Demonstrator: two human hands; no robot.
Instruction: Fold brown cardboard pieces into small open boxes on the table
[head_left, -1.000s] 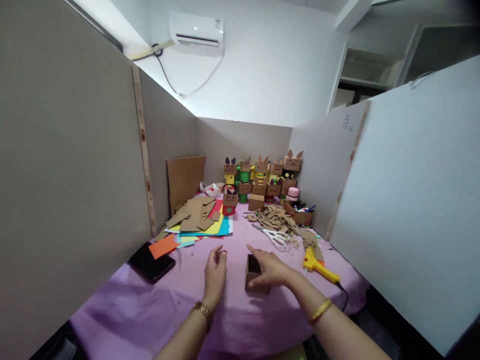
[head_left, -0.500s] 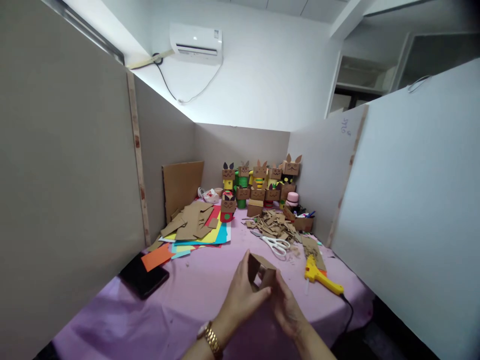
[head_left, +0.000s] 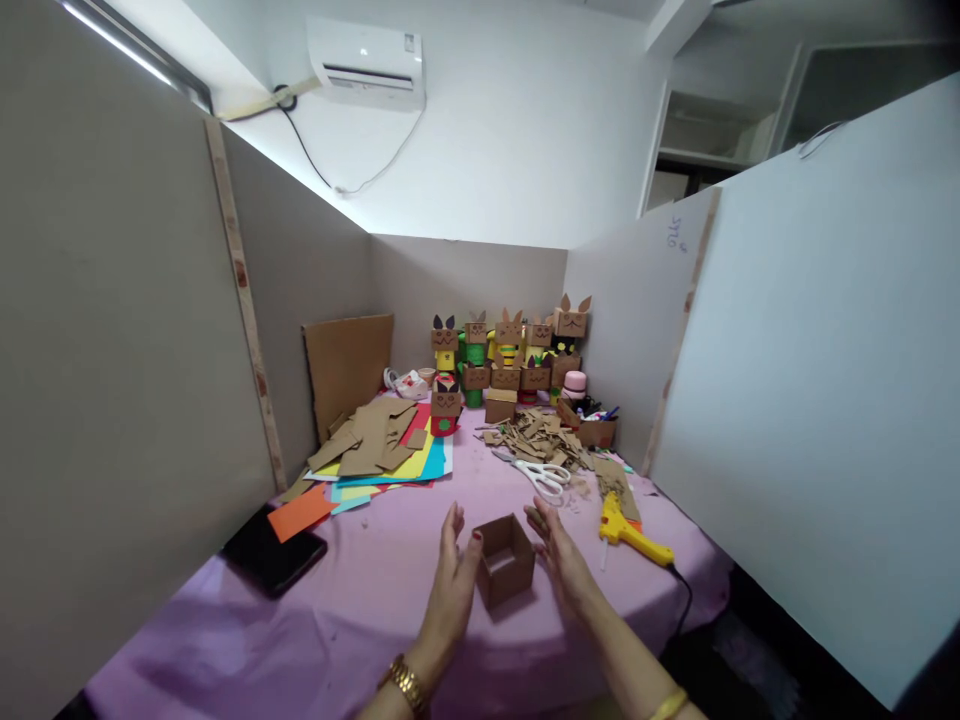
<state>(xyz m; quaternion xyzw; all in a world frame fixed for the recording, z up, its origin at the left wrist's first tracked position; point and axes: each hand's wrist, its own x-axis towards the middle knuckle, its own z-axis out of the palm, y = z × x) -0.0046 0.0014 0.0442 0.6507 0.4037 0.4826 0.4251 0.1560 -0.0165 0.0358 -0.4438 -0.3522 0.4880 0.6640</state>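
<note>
**Cardboard box [head_left: 510,585] flanked by hands on cloth-covered counter [head_left: 397,545]**

The cardboard box is set upright near the counter's front edge, its upper side uncovered. Its left side is bordered by the left hand [head_left: 454,585], whose thumb is held close to the box's rim; whether the cardboard is touched cannot be told. Its right side is bordered by the right hand [head_left: 566,565], with fingers extended. In each hand the grip is held apart, and nothing is seen clamped. Beyond the box, white-handled scissors [head_left: 531,467] are laid, backed by heaped cardboard scraps [head_left: 536,440]. To the box's right, a yellow glue gun [head_left: 634,538] is placed. To its left, a flat black object [head_left: 277,560] is partly covered by orange paper [head_left: 300,513]. Farther behind the box, eared cardboard figures [head_left: 445,402] are grouped.
</note>
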